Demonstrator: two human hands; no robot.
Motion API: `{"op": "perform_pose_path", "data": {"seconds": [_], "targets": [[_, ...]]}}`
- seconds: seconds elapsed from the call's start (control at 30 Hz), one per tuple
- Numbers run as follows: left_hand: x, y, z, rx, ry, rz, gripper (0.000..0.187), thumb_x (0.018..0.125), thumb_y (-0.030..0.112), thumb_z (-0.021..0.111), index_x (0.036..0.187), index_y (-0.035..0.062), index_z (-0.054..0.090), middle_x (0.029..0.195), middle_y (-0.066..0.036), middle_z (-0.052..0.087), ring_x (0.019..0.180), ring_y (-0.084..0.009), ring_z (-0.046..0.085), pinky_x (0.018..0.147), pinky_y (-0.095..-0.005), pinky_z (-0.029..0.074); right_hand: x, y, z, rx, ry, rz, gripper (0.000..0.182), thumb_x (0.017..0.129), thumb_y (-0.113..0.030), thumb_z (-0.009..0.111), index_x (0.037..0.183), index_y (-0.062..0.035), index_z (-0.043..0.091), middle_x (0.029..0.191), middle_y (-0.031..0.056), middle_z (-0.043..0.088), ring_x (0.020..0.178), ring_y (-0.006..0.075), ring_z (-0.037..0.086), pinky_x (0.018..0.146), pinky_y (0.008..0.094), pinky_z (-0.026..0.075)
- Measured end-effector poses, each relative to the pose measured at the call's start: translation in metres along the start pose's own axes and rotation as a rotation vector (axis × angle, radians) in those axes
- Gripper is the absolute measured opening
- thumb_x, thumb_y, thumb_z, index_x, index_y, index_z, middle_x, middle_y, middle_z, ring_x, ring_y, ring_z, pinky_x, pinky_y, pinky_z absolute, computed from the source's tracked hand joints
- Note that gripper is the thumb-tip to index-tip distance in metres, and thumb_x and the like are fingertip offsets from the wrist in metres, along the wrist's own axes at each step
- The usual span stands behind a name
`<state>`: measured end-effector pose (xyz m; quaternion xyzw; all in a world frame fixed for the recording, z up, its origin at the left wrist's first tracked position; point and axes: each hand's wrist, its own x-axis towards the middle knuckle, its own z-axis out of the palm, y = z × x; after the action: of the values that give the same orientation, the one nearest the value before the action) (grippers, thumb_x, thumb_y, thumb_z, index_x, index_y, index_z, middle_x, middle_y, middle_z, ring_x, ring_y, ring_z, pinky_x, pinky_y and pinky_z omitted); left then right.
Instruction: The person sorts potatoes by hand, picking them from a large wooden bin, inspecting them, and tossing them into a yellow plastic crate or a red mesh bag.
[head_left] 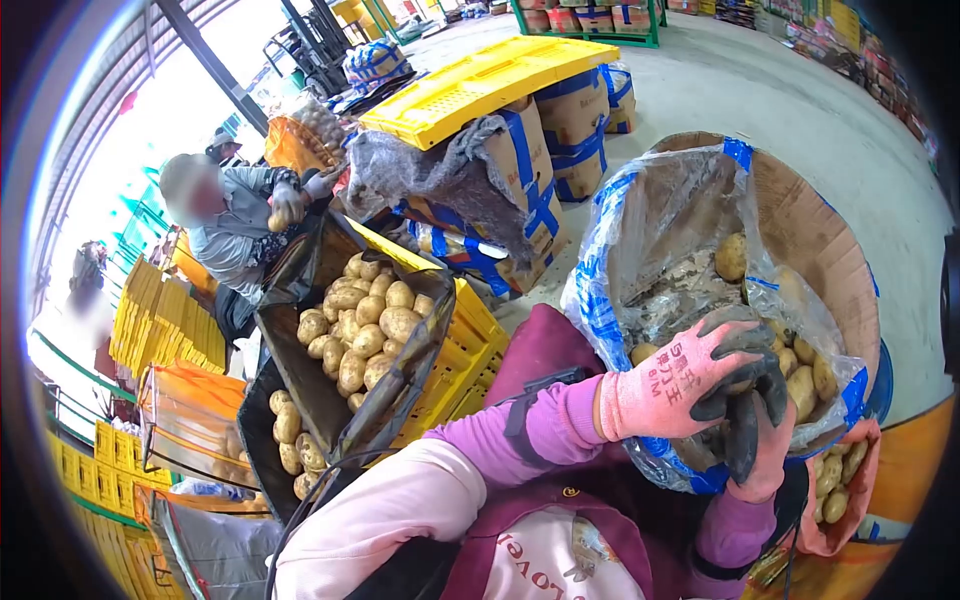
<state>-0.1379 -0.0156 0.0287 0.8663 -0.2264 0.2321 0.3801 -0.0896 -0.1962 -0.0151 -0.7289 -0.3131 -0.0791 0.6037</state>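
Clasping a potato [739,387] between gloved left hand [680,383] and right hand [765,445], above the near edge of a plastic-lined carton [815,225].

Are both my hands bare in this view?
No, the left hand and the right hand are both in pink gloves with dark fingers.

Blown-out left daylight, fisheye-curved edges

Held potato [739,387]: tan, mostly hidden by fingers, between left hand [690,378] and right hand [762,440], over bin [835,235] at right. Bin potatoes [802,388]: tan, whole, loosely piled at right; one sits apart, farther back.
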Motion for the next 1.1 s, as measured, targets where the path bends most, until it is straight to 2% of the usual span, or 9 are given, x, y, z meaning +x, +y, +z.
{"op": "perform_pose_path", "data": {"seconds": [0.07,0.2,0.37,0.53,0.77,0.83,0.9,0.97,1.1], "targets": [[0.001,0.001,-0.003,-0.019,0.008,-0.021,0.068,0.068,0.015,0.076,0.131,0.0094,0.053,0.141,-0.021,0.041,0.130,-0.0436,0.040,0.106,-0.0511,0.036,0.020,-0.034,-0.001,0.574,-0.156,0.376,0.032,0.091,-0.014,0.054,0.118,0.0044,0.059,0.103,0.0102,0.066,0.087,0.0160,0.064,0.074,0.0291,0.052],[0.002,0.003,-0.006,-0.030,-0.048,-0.039,0.067,0.068,0.014,0.075,0.132,0.0107,0.053,0.140,-0.021,0.042,0.128,-0.0425,0.043,0.105,-0.0503,0.036,0.018,-0.019,0.000,0.754,-0.133,0.471,0.033,0.093,-0.020,0.055,0.115,0.0036,0.061,0.094,0.0082,0.066,0.081,0.0128,0.062,0.069,0.0253,0.049],[0.001,0.001,-0.004,-0.005,-0.054,-0.021,0.066,0.069,0.014,0.074,0.131,0.0104,0.054,0.138,-0.020,0.044,0.127,-0.0416,0.043,0.104,-0.0500,0.036,-0.001,0.005,0.000,0.193,-0.078,0.146,0.033,0.094,-0.022,0.056,0.115,0.0028,0.061,0.100,0.0078,0.066,0.085,0.0127,0.062,0.071,0.0259,0.049],[0.004,0.003,-0.004,-0.120,-0.012,0.103,0.065,0.068,0.013,0.076,0.129,0.0081,0.055,0.139,-0.021,0.044,0.131,-0.0413,0.041,0.107,-0.0489,0.035,0.015,-0.012,-0.007,0.655,-0.059,0.382,0.028,0.096,-0.016,0.056,0.117,0.0008,0.061,0.107,0.0083,0.066,0.095,0.0159,0.064,0.082,0.0289,0.052],[-0.006,0.002,-0.017,-0.079,-0.050,-0.134,0.071,0.066,0.013,0.082,0.131,0.0069,0.053,0.141,-0.024,0.043,0.134,-0.0420,0.040,0.111,-0.0449,0.034,0.007,-0.034,-0.003,0.755,0.022,0.293,0.042,0.089,-0.005,0.066,0.128,0.0033,0.056,0.122,0.0104,0.062,0.106,0.0180,0.061,0.091,0.0332,0.050],[0.000,0.004,-0.014,-0.044,0.010,-0.158,0.074,0.066,0.012,0.085,0.132,0.0033,0.052,0.135,-0.021,0.049,0.128,-0.0389,0.047,0.108,-0.0448,0.037,0.000,-0.010,-0.007,0.097,0.093,0.015,0.039,0.088,-0.004,0.066,0.125,0.0033,0.058,0.120,0.0101,0.063,0.103,0.0166,0.061,0.088,0.0326,0.051],[0.004,0.001,-0.005,-0.386,0.057,-0.246,0.077,0.068,0.009,0.083,0.135,0.0012,0.047,0.136,-0.018,0.049,0.128,-0.0319,0.048,0.107,-0.0417,0.038,0.009,-0.011,-0.011,0.559,0.017,0.398,0.032,0.091,-0.004,0.060,0.121,0.0061,0.059,0.114,0.0131,0.065,0.100,0.0178,0.064,0.086,0.0331,0.054],[0.009,0.007,-0.008,-0.539,0.098,-0.343,0.084,0.068,0.008,0.083,0.139,-0.0007,0.040,0.138,-0.017,0.048,0.131,-0.0278,0.046,0.109,-0.0378,0.038,0.012,-0.015,-0.013,0.676,0.012,0.408,0.030,0.090,-0.005,0.063,0.119,0.0056,0.061,0.111,0.0106,0.066,0.097,0.0155,0.063,0.084,0.0310,0.053],[0.008,-0.002,-0.010,-0.160,-0.001,-0.174,0.090,0.065,0.004,0.082,0.142,0.0005,0.036,0.140,-0.019,0.044,0.132,-0.0316,0.044,0.110,-0.0402,0.036,0.020,-0.034,-0.006,0.809,-0.036,0.423,0.034,0.089,-0.007,0.068,0.120,0.0050,0.060,0.108,0.0077,0.067,0.094,0.0118,0.062,0.083,0.0275,0.052]]}}
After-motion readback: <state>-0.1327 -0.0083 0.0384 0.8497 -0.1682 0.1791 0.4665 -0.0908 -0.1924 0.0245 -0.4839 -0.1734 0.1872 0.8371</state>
